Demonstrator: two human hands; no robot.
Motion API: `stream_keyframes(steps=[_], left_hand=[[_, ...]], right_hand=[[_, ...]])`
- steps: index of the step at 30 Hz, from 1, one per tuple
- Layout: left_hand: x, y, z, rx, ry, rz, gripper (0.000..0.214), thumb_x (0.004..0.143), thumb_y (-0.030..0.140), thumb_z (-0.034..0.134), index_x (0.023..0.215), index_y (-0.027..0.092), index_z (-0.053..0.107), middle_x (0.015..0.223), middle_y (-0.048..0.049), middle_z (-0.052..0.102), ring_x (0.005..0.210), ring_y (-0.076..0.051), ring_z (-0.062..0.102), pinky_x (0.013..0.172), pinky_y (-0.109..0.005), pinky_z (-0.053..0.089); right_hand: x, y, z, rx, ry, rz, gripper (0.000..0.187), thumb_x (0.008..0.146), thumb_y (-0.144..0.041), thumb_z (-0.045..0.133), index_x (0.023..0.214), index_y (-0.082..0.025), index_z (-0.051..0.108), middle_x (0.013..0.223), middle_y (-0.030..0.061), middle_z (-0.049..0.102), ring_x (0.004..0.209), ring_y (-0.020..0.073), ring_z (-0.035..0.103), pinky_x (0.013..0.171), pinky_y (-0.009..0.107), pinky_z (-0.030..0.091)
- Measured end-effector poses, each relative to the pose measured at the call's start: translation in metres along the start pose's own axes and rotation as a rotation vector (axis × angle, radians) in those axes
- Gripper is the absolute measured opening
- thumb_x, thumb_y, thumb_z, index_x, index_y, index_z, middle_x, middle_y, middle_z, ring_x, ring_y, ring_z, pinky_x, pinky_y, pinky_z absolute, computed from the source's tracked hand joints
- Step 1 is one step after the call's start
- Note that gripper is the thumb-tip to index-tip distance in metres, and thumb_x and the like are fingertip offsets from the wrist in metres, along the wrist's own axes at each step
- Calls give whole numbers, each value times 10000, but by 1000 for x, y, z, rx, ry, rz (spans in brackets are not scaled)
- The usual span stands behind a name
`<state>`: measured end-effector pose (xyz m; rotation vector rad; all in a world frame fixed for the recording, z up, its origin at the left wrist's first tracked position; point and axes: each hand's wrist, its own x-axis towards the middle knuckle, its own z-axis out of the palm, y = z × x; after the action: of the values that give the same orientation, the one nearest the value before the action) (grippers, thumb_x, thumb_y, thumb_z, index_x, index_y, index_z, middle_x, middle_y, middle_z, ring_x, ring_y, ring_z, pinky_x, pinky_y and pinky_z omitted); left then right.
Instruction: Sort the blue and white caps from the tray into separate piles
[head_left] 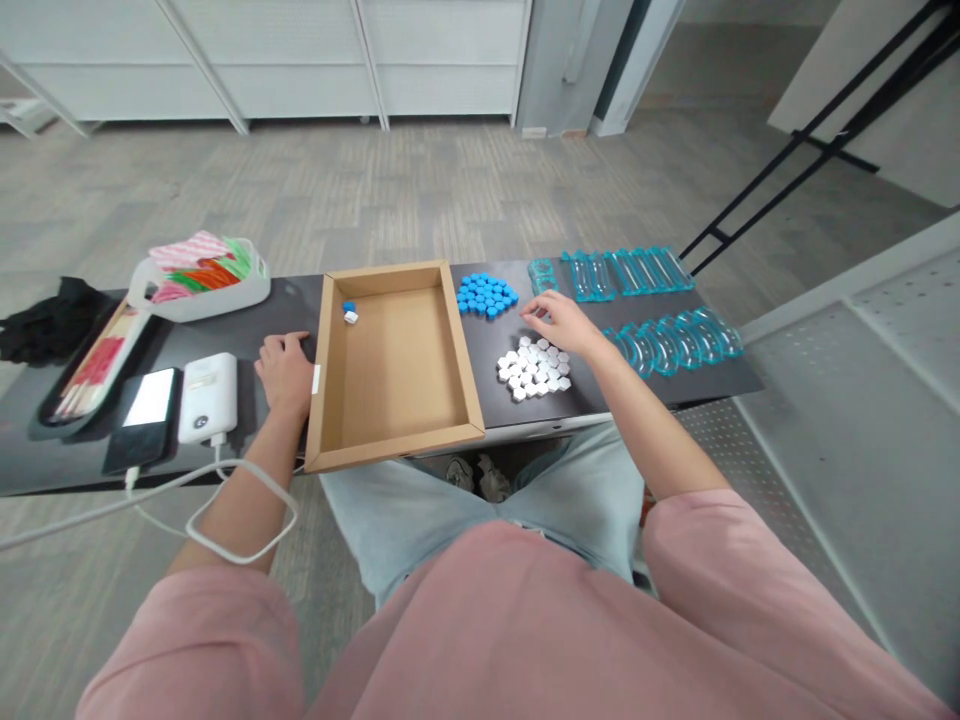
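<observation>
My right hand (556,320) hovers above the table between a cluster of blue hexagonal pieces (487,295) and a cluster of white hexagonal pieces (534,370). Its fingers point left, slightly bent and apart, and nothing shows in them. To the left of a shallow cardboard box (397,440), my left hand (285,370) lies on the tabletop with its fingers loosely spread, beside the box wall. Inside the box, near its far left corner, a blue piece (349,307) and a white piece (351,318) sit close together.
Clear teal-edged plastic parts (630,273) stand in rows at the right, with curved ones (675,342) nearer me. Leftward are a white basket (199,305) of colourful items, a phone (142,420), a white power bank (208,398) with cables, a long tray (94,375) and black cloth (52,320).
</observation>
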<state>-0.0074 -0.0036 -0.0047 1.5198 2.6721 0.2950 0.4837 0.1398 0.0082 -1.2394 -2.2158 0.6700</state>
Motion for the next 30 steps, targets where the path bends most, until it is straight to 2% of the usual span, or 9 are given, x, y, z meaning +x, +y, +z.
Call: stream_keyframes(steps=[4, 8, 10, 13, 17, 21, 24, 27, 30], left_hand=[[0, 0, -1, -12, -2, 12, 586, 1150, 324, 443, 1663, 120, 639, 1635, -293, 584, 1511, -448, 572, 1261, -570, 450], [-1, 3, -1, -24, 30, 1, 536, 1120, 325, 505, 1609, 192, 679, 1608, -281, 627, 1495, -449, 602, 1252, -585, 472], [-2, 4, -2, -29, 31, 0, 527, 1106, 322, 523, 1594, 209, 686, 1608, -272, 636, 1494, -448, 607, 1249, -584, 477], [-3, 5, -2, -33, 32, -3, 514, 1102, 333, 534, 1582, 230, 688, 1610, -261, 642, 1500, -443, 606, 1246, -578, 478], [-3, 5, 0, -27, 26, 4, 515, 1114, 364, 528, 1585, 229, 685, 1604, -258, 642, 1501, -443, 602, 1252, -576, 475], [-2, 3, 1, -38, 26, 12, 518, 1121, 377, 527, 1598, 242, 677, 1611, -253, 637, 1501, -451, 596, 1251, -588, 472], [-1, 2, 1, -49, 17, 18, 524, 1123, 379, 527, 1604, 230, 671, 1617, -258, 629, 1502, -458, 588, 1255, -594, 466], [-1, 2, 0, -50, 16, 19, 533, 1116, 376, 536, 1608, 217, 668, 1620, -263, 620, 1500, -463, 582, 1256, -597, 463], [-2, 3, -2, -40, 13, 20, 560, 1116, 380, 530, 1624, 179, 656, 1628, -277, 600, 1503, -467, 566, 1261, -596, 454]], right_hand=[[33, -57, 29, 60, -70, -229, 178, 1108, -331, 677, 1136, -237, 826, 1171, 99, 787, 1069, 291, 750, 1047, 466, 610], [89, -132, 97, 6, -266, -406, 242, 1121, -285, 677, 1324, -201, 779, 1421, 129, 724, 1067, 256, 754, 1025, 410, 587], [118, -163, 136, -108, -369, -400, 332, 1107, -247, 706, 1432, -192, 739, 1499, 145, 692, 1070, 264, 756, 1018, 410, 578], [151, -194, 183, -254, -446, -324, 299, 1158, -231, 630, 1441, -183, 713, 1496, 158, 694, 1072, 281, 751, 980, 411, 574], [165, -208, 213, -275, -447, -295, 171, 1183, -211, 582, 1293, -170, 706, 1421, 173, 724, 1092, 283, 735, 980, 395, 570], [159, -207, 214, -217, -516, -377, 163, 1080, -68, 605, 1124, -201, 689, 1317, 150, 755, 1119, 281, 715, 1008, 376, 540], [145, -203, 197, -166, -552, -426, 191, 1000, -43, 647, 1073, -218, 672, 1197, 111, 775, 1056, 274, 706, 957, 369, 530], [122, -190, 157, -48, -478, -416, 151, 1019, -107, 660, 1114, -223, 678, 1145, 79, 790, 1020, 256, 705, 923, 361, 535], [93, -152, 94, 79, -336, -345, 135, 1068, -219, 671, 1199, -231, 703, 1191, 69, 813, 1032, 239, 722, 901, 348, 560]])
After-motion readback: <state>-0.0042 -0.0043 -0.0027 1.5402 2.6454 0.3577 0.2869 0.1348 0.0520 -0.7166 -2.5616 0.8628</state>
